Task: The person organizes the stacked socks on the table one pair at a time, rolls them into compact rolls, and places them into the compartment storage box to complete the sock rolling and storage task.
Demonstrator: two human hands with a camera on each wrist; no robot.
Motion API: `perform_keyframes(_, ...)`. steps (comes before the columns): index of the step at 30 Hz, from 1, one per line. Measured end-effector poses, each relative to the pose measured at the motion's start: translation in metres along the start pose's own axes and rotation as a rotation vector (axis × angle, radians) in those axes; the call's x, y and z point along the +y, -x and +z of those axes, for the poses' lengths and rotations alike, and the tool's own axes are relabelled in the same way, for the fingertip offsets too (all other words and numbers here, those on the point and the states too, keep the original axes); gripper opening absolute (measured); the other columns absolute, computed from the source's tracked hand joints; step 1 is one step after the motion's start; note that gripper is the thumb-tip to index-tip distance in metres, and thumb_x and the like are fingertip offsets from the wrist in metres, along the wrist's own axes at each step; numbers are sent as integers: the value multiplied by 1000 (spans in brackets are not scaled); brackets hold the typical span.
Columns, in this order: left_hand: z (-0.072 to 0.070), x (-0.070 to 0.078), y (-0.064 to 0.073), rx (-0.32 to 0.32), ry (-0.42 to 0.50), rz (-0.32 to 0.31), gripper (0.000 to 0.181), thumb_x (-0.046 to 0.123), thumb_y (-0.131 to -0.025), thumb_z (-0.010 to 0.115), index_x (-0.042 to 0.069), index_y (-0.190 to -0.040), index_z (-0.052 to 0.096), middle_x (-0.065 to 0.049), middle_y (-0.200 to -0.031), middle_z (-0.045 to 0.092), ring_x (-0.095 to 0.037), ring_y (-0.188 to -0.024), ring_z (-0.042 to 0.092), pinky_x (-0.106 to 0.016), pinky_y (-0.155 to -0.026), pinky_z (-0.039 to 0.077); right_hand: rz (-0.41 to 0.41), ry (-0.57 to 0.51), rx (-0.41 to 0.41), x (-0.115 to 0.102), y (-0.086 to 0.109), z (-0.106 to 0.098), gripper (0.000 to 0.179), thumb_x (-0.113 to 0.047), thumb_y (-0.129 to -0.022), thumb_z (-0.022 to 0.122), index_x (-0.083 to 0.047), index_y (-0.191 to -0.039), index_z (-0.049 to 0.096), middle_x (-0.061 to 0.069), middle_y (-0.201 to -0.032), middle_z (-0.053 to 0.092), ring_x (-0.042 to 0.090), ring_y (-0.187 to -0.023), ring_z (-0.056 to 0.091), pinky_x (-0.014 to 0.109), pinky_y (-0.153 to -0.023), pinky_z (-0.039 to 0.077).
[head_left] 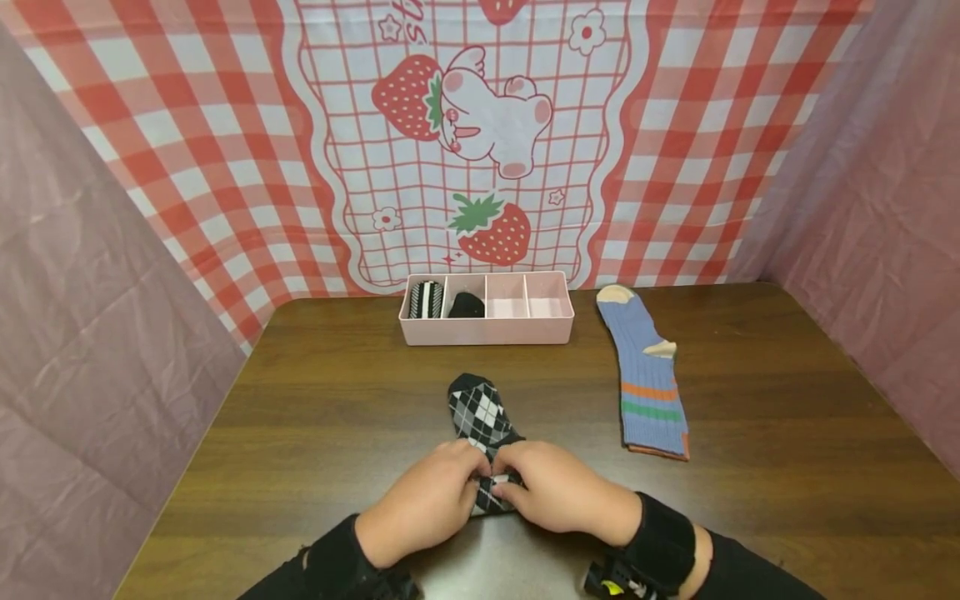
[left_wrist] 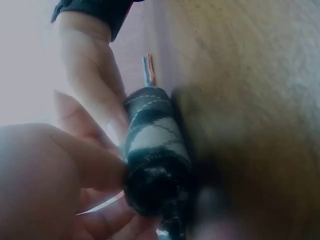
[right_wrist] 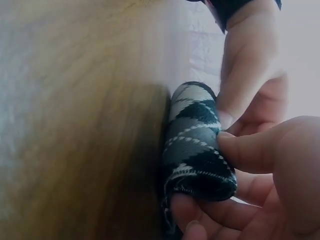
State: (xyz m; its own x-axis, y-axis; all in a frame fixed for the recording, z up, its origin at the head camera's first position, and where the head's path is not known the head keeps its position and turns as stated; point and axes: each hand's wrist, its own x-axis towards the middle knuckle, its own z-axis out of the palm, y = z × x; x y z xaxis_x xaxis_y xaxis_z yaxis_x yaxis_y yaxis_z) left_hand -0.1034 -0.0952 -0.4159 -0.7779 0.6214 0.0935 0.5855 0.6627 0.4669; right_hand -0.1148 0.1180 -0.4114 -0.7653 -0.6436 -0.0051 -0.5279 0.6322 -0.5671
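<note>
An argyle sock [head_left: 482, 414] in black, grey and white lies on the table with its black toe pointing away from me. Its near end is rolled up into a thick roll, seen close in the left wrist view [left_wrist: 156, 137] and the right wrist view. My left hand [head_left: 426, 498] pinches the roll's left part between thumb and fingers. From the other side my right hand [head_left: 564, 487] grips it too, thumb on the near face and fingers beneath, as the right wrist view shows. Both hands nearly meet at the middle, covering part of the sock.
A pink box [head_left: 487, 332] with several compartments stands at the back. A striped rolled sock [head_left: 426, 300] fills its leftmost compartment; a black bundle [head_left: 467, 306] sits beside it. To the right lie blue socks [head_left: 647, 375] with orange and green stripes. A checked cloth [head_left: 675, 167] hangs behind.
</note>
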Motion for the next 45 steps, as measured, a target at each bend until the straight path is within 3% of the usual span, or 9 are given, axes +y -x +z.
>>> perform_keyframes(3, -2, 4, 2, 14, -32, 6, 17, 5, -90, 67, 13, -105, 68, 5, -102, 62, -11, -97, 58, -30, -85, 52, 22, -60, -5, 2, -2, 0, 9, -22, -97, 73, -19, -99, 64, -11, -89, 62, 5, -78, 55, 29, -70, 49)
perform_keyframes(8, -4, 10, 5, -21, -74, 31, 32, 13, -83, 81, 13, -112, 68, 6, -107, 62, -10, -101, 57, -28, -87, 52, 54, -178, -25, 4, -2, -1, 8, -21, -99, 71, -17, -100, 64, -10, -82, 61, 4, -68, 52, 27, -62, 46)
perform_keyframes(17, -4, 10, 6, -36, -68, 37, 32, 8, -79, 81, 13, -108, 68, 8, -102, 60, -6, -95, 56, -26, -84, 51, 82, -204, -44, 4, -2, 0, 11, -23, -99, 70, -20, -96, 60, -9, -76, 57, 5, -62, 48, 27, -58, 42)
perform_keyframes(21, -3, 9, 4, -37, -66, 42, 29, 8, -78, 78, 13, -105, 70, 9, -100, 62, -6, -93, 57, -26, -83, 52, 44, -124, -40, 5, -1, 0, 13, -24, -99, 71, -21, -94, 59, -10, -81, 55, 5, -66, 48, 27, -60, 43)
perform_keyframes(30, -3, 6, 2, -46, -38, 73, 25, 2, -80, 70, 12, -102, 74, 7, -98, 65, -6, -91, 60, -24, -80, 52, -140, 217, 32, -6, 3, -4, 15, -28, -95, 75, -22, -87, 63, -12, -86, 52, 3, -74, 48, 28, -68, 46)
perform_keyframes(38, -3, -3, 0, -63, 60, 52, 23, 4, -79, 73, 13, -100, 77, 9, -95, 68, -2, -88, 60, -24, -81, 53, -156, 351, -25, -12, 5, -4, 36, -39, -75, 89, -22, -93, 63, -13, -92, 55, 6, -84, 55, 34, -78, 52)
perform_keyframes(45, -5, -2, 0, -68, 72, 37, 19, 7, -79, 74, 14, -96, 77, 11, -92, 67, -2, -86, 59, -24, -80, 53, -177, 374, -9, -12, 6, -1, 30, -35, -78, 86, -21, -94, 64, -11, -91, 56, 8, -85, 56, 34, -77, 52)
